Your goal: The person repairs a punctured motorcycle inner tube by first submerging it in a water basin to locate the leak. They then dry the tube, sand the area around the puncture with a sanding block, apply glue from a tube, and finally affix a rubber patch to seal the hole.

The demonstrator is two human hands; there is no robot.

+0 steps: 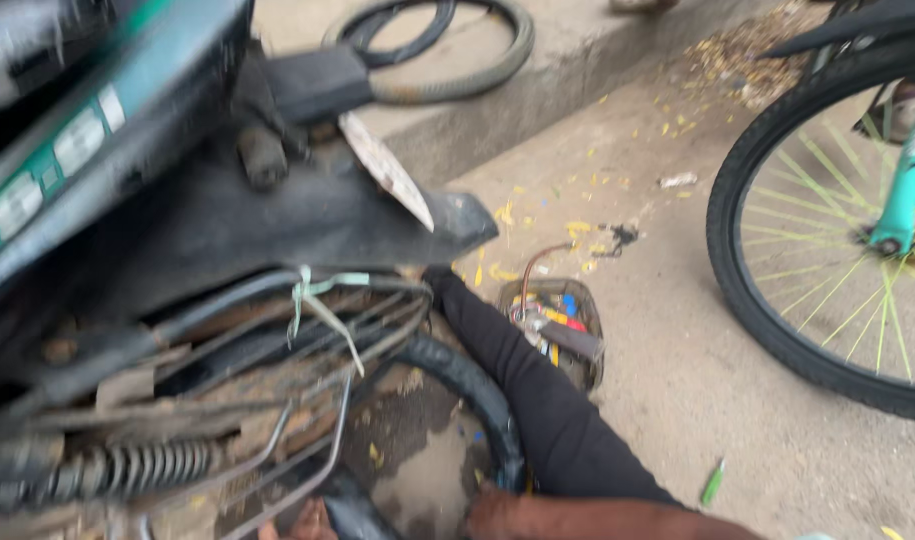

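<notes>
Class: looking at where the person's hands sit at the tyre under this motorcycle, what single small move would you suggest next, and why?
Probably get a firmer hold on the black tyre. Only the fingertips of one hand show at the bottom edge, beside the tyre under the rusty frame, and the picture is blurred; which hand it is cannot be told.

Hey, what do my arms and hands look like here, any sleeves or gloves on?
One forearm shows along the bottom edge, bare, with no sleeve, watch or band in view. A few ungloved fingertips peek out near the black tyre. Blur hides finer detail, and which hand they belong to is unclear.
</notes>
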